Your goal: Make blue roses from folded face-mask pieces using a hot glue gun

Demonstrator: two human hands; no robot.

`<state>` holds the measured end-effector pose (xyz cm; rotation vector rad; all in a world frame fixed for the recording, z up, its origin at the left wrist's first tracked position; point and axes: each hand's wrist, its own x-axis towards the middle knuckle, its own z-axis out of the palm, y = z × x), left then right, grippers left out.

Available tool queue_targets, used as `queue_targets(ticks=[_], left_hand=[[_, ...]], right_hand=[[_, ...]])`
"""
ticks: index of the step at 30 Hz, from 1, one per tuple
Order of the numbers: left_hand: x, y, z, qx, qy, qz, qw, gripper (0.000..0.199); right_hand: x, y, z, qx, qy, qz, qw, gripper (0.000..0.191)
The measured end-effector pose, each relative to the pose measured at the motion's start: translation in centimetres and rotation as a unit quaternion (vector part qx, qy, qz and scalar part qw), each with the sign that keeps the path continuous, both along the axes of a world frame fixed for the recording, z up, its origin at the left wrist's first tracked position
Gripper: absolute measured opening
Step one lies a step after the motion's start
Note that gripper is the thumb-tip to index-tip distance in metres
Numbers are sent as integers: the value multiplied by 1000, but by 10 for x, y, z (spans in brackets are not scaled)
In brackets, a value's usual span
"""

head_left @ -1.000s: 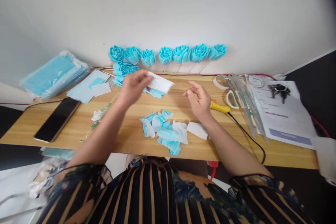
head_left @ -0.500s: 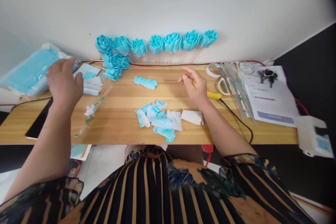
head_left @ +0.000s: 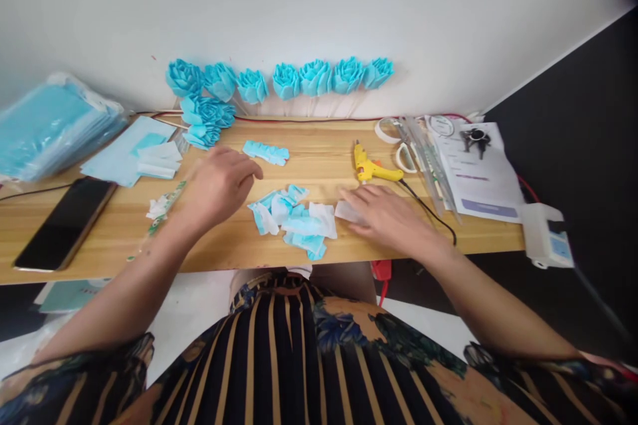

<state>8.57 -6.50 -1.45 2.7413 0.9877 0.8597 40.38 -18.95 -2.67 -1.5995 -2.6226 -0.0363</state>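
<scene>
My left hand is above the left-middle of the table, fingers loosely bent and nothing visible in them. Just past its fingertips lies a gathered light-blue strip. My right hand reaches flat with outstretched fingers over a white scrap, covering part of it. Between the hands lies a loose heap of blue and white cut scraps. A yellow glue gun lies on its side beyond my right hand, its cord running right.
Blue handmade flowers on sticks lean along the wall, others lie lower left. At left are a bag of blue sheets, flat sheets and a phone. At right are scissors, tape, papers and keys.
My left hand has come from the bag of blue sheets rightward toward the middle. My right hand has lowered from above the glue gun onto the white scrap. The view has shifted slightly.
</scene>
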Motion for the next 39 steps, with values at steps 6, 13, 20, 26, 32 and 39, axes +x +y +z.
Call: queue_targets(ticks=[6,13,20,26,32,39], left_hand=[[36,0,4,-90,-47,-57,993,29],[82,12,6,-304,-170,-92,933,31],[95,18,-14,-355,-260,-49,897,27],[87,26,-31,-356,-334,-7,873,22],[80,30,-33,-426,-385,5,819,22],[83,30,-38,-386,-352,-2,853,22]], right_hand=[[12,22,-26,-1,195,-134,972,58],[-7,76,-10,-189,631,-117,743,67],[-30,102,-12,-234,633,-84,733,72],[-42,119,-11,-225,606,-69,760,66],[-32,130,-27,-181,664,-114,716,54],[-31,114,-24,-13,615,-80,784,32]])
